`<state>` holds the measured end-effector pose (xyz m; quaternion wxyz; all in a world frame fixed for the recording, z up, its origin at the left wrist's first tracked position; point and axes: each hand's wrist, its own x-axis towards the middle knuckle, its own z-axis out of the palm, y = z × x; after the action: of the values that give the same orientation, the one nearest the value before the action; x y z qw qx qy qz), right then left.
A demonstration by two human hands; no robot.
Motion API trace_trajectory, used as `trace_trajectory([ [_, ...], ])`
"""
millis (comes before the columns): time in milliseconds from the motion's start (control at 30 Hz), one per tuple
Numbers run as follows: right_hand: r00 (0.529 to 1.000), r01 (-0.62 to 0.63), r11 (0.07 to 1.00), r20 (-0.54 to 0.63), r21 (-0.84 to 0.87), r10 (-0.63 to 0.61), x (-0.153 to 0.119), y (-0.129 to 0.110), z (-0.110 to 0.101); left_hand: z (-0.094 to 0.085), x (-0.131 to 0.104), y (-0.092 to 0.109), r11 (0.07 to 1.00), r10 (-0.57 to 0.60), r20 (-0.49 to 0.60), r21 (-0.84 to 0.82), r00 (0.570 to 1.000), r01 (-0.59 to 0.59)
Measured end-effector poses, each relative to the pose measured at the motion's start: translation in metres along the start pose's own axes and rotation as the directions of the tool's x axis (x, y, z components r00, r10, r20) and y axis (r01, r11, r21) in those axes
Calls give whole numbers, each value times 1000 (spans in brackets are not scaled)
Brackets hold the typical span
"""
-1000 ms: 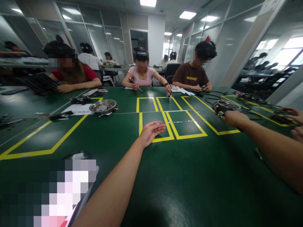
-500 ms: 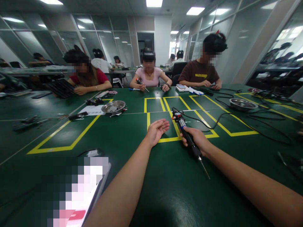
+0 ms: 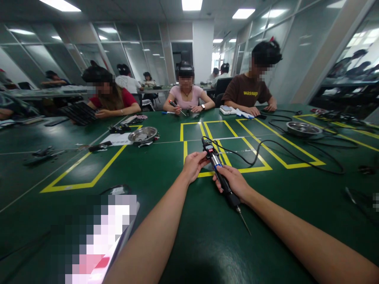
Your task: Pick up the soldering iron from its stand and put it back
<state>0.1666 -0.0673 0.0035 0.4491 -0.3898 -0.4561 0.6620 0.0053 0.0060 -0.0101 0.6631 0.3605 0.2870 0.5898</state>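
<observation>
My right hand point(image 3: 235, 181) is wrapped around the black grip of an electric screwdriver point(image 3: 216, 159). Its long thin bit point(image 3: 245, 223) points down and toward me, above the green table point(image 3: 183, 244). At the far end of the tool, my left hand point(image 3: 194, 165) has thumb and fingers closed on the black and red rear part, where the cord leaves; the exact contact is partly hidden. A black cord point(image 3: 255, 156) loops from there to the right.
Yellow tape rectangles point(image 3: 237, 170) mark the table. Metal bowls stand at left point(image 3: 143, 135) and right point(image 3: 303, 128). A bright-screened device point(image 3: 118, 221) lies beside my left forearm. Three people sit opposite; the middle person's hand point(image 3: 177, 109) holds a screwdriver. Cables lie at right.
The electric screwdriver has moved left in my right hand, to my left hand. My left hand was open with fingers spread; now its fingers close on the tool's rear end.
</observation>
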Motion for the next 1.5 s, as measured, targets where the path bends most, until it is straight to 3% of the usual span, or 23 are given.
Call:
trace_trajectory([
  [200,1000,26,1000,9,-13,-25,3,4,-2,0,1,2,1000,-2,-33,-15,999,2],
  [1500,997,76,997,-11,33,-76,4,8,-7,-7,5,-2,988,-12,68,-150,998,22],
])
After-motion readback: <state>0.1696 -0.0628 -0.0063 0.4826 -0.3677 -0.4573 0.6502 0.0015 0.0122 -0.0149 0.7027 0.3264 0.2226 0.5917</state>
